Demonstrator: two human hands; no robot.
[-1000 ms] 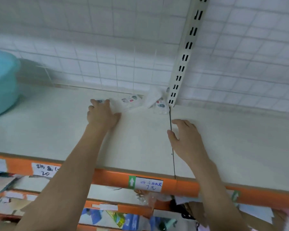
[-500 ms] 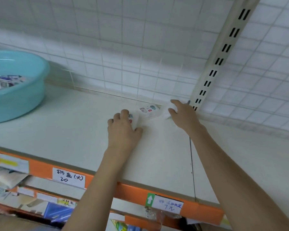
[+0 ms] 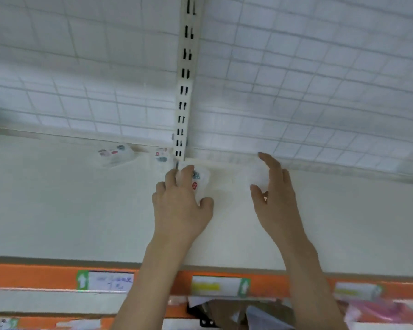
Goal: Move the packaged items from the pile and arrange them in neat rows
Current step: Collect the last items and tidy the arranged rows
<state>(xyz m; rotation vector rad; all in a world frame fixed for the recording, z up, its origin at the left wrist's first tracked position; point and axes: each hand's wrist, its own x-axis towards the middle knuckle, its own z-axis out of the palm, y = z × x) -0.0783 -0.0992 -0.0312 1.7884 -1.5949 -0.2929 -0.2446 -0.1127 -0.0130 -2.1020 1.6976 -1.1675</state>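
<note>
Small white packaged items with red and blue print lie on the pale shelf. One packet and a second packet rest against the back grid, left of the upright post. My left hand lies flat on a third packet just in front of the post, fingers on top and thumb at its near edge. My right hand is further right, fingers curled around a blurred plain white packet held between thumb and forefinger.
A slotted upright post rises from the shelf's back edge, with a white wire grid on both sides. An orange shelf front with label tags runs below. Lower shelves hold mixed goods.
The view has swung right and the blue basin has left it. My left hand has moved a packet to the post's base. My right hand has drawn a white packet rightward from the back.
</note>
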